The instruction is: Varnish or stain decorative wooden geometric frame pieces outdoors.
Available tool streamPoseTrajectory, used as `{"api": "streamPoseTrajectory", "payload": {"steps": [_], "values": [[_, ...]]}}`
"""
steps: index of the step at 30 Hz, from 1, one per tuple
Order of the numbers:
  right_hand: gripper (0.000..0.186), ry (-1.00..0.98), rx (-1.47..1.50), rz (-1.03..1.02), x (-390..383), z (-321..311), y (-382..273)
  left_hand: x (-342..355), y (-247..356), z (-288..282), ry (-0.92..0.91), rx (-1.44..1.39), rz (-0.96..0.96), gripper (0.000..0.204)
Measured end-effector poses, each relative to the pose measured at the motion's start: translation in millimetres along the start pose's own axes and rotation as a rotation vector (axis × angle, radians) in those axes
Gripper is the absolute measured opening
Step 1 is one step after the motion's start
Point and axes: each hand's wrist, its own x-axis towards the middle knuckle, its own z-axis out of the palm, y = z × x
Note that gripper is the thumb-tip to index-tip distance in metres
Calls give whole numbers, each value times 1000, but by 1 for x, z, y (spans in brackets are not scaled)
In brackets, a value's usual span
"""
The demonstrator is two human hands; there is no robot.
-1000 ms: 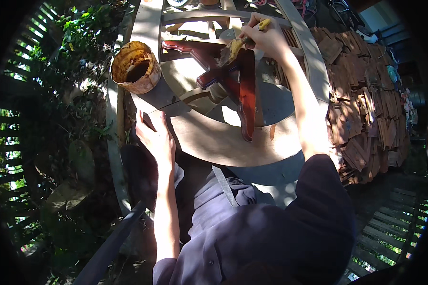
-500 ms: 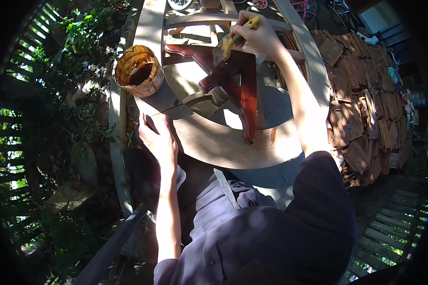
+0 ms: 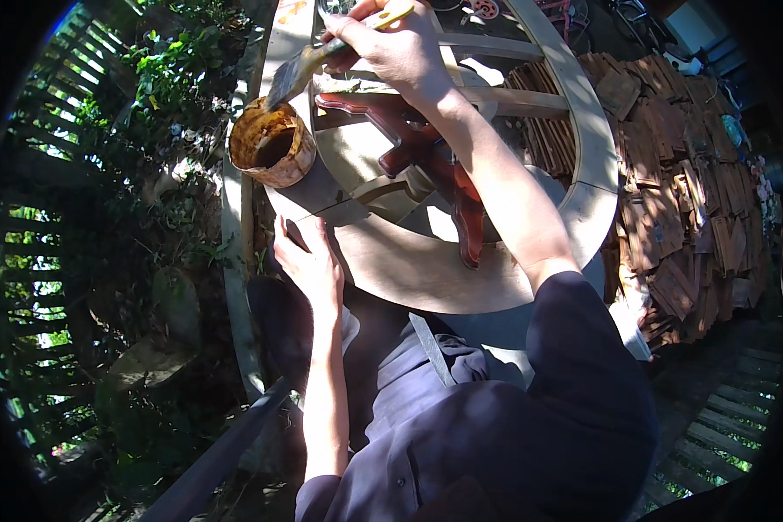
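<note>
The paintbrush (image 3: pixel 322 56) is in my right hand (image 3: pixel 396 48), and its dark bristles hang just above the rim of the stain pot (image 3: pixel 271 143); whether they touch the rim I cannot tell. My fingers are closed around the handle, of which a yellow end shows above my knuckles. The pot is a small round container, smeared with brown on the outside, with dark liquid inside. It stands on the left edge of the round wooden board (image 3: pixel 409 261) — so the brush is up and to the left of the board's middle.

My left hand (image 3: pixel 311 261) lies flat on the near-left edge of the same board, below the pot and well apart from the brush. Its fingers are spread and it grips nothing.

On the board, right of the pot, lies a wooden piece (image 3: pixel 435 170) already coloured dark red-brown; my right forearm crosses above it. Pale unpainted wooden rails (image 3: pixel 583 148) curve around the far and right side of the board.

To the right of the board there is a heap of small brownish wood pieces (image 3: pixel 679 200). To the left of the pot I see green plants (image 3: pixel 170 74) and a slatted fence (image 3: pixel 35 174) in shadow — details there are too dark to tell.
</note>
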Motion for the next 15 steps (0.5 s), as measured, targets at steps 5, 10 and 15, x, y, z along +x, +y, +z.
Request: {"api": "streamPoseTrajectory", "payload": {"steps": [5, 10, 15], "values": [[19, -147, -36, 195, -13, 25, 22, 0, 4, 3, 5, -11, -17, 63], [19, 47, -26, 63, -1, 30, 28, 3, 3, -4, 20, -15, -40, 64], [19, 9, -163, 172, 16, 17, 29, 1, 0, -2, 20, -5, -44, 65]]}}
